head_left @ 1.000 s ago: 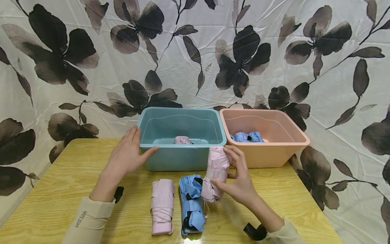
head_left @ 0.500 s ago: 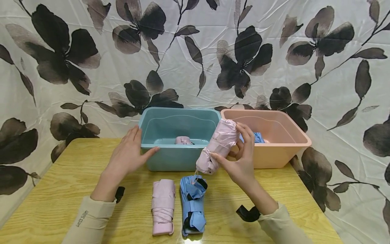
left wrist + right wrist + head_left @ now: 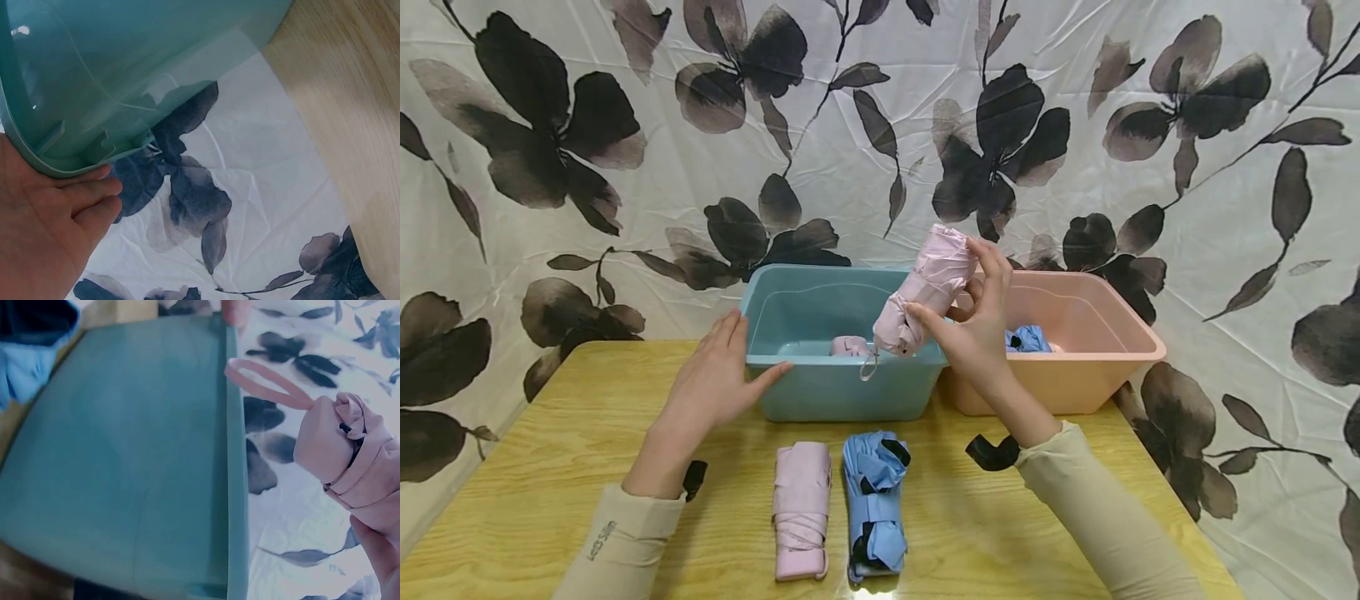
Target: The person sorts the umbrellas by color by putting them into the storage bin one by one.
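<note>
In the head view my right hand (image 3: 977, 333) grips a folded pink umbrella (image 3: 928, 287), held tilted over the front right of the teal bin (image 3: 842, 396). The right wrist view shows the umbrella's handle end with its thin strap loop (image 3: 269, 387) dangling near the bin's rim. My left hand (image 3: 707, 375) rests at the bin's left front corner, fingers straight along the side and thumb at the front rim. Inside this bin lies another pink umbrella (image 3: 850, 346), partly hidden by the front wall. A pink umbrella (image 3: 801, 510) and a blue umbrella (image 3: 876, 510) lie side by side on the table.
A peach bin (image 3: 1067, 387) stands against the teal one on its right, with a blue umbrella (image 3: 1030, 338) inside, partly covered by my right hand. Both bins sit at the back of the wooden table (image 3: 535, 467), before a floral cloth (image 3: 865, 200).
My right hand has lifted the pink umbrella from beside the blue one, up over the teal bin's front rim, tilting it on the way. My left hand has stayed at the corner.
</note>
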A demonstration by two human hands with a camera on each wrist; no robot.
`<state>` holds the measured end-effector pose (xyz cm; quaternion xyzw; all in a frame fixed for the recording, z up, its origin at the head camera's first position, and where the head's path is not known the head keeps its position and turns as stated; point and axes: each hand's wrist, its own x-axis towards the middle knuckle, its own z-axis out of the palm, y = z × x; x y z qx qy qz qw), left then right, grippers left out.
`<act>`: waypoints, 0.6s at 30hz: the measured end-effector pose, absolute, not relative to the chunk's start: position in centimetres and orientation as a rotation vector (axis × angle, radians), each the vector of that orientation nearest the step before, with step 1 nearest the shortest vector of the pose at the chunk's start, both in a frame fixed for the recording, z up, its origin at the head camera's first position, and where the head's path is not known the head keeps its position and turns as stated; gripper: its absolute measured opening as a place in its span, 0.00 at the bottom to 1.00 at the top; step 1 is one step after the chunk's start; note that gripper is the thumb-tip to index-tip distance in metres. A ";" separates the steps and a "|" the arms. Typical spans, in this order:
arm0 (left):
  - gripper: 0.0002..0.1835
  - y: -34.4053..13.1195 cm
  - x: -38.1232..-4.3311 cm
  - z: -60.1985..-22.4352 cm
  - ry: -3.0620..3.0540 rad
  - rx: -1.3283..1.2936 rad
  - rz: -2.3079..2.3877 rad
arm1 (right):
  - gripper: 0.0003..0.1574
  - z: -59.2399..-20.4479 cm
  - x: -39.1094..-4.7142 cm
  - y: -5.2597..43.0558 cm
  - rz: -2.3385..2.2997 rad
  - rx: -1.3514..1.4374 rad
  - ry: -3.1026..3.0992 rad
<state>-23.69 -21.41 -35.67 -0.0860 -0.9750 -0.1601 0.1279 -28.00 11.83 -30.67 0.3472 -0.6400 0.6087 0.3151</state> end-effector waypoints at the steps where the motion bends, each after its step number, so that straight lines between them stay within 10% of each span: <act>1: 0.61 -21.4 -23.7 -35.7 -2.837 -0.250 -0.466 | 0.62 -30.6 -28.5 11.7 1.597 0.898 -1.710; 18: 0.60 -21.3 -23.7 -35.6 -2.845 -0.246 -0.475 | 0.60 -31.9 -36.5 9.5 1.447 0.540 -2.411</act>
